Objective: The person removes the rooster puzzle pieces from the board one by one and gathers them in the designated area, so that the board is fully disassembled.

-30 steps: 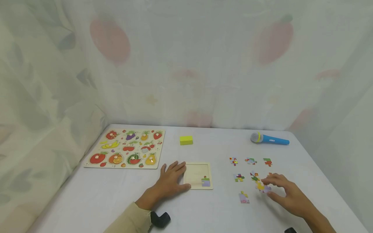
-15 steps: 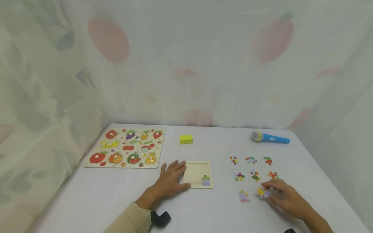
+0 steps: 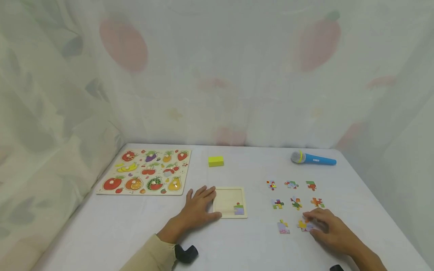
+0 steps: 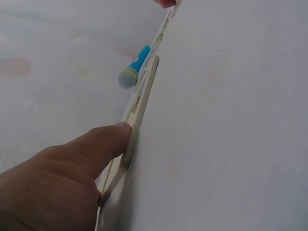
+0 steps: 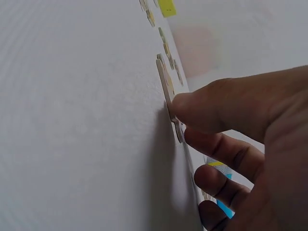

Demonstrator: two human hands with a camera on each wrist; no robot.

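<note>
My left hand (image 3: 198, 212) lies at the left edge of the square wooden puzzle tray (image 3: 245, 203), fingers spread and thumb on its lower left corner. One purple and green jigsaw piece (image 3: 239, 210) sits in the tray's lower right corner. My right hand (image 3: 330, 229) pinches a yellow and lilac jigsaw piece (image 3: 303, 225) at its right side, between thumb and forefinger, low at the tabletop. In the right wrist view the thumb (image 5: 202, 106) touches this piece (image 5: 165, 86); its far side is hidden by the fingers.
Several loose jigsaw pieces lie in rows, among them an orange one (image 3: 317, 202) and a lilac one (image 3: 283, 227). Behind them is a blue toy microphone (image 3: 315, 159). A yellow block (image 3: 216, 161) stands at the back, and a fruit peg puzzle board (image 3: 142, 171) at the left.
My right hand has brought the yellow and lilac piece down and towards me, beside the lilac piece in the nearest row, uncovering the orange piece. The left hand stays in place.
</note>
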